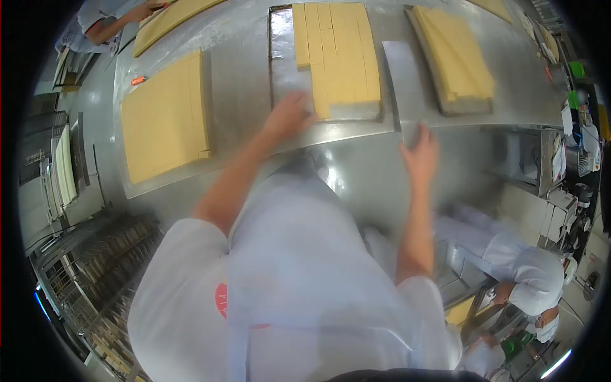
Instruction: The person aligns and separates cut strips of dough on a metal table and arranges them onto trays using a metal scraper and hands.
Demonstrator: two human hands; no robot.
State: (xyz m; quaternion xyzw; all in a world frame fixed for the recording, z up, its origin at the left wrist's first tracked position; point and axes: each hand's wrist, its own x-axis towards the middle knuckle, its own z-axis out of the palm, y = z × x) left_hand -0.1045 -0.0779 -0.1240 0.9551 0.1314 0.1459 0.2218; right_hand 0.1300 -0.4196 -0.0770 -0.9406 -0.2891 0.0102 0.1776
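Note:
A metal tray (280, 70) at the centre of the table holds a yellow slab (334, 57) cut into small blocks; its left part shows bare metal. My left hand (289, 118) is at the tray's front left, beside the blocks; its fingers are blurred, and anything in them cannot be made out. On the right, my right hand (420, 156) has its thumb and fingers around the near end of a long, flat grey strip (402, 76). This strip lies just right of the tray and points away from me.
One yellow slab (162, 118) lies left, near a small orange object (138, 81). More yellow sheets (452, 54) fill a tray on the right. A co-worker's arm (124, 22) is at the upper left. Another person (531, 277) bends at the lower right. Racks (105, 254) stand lower left.

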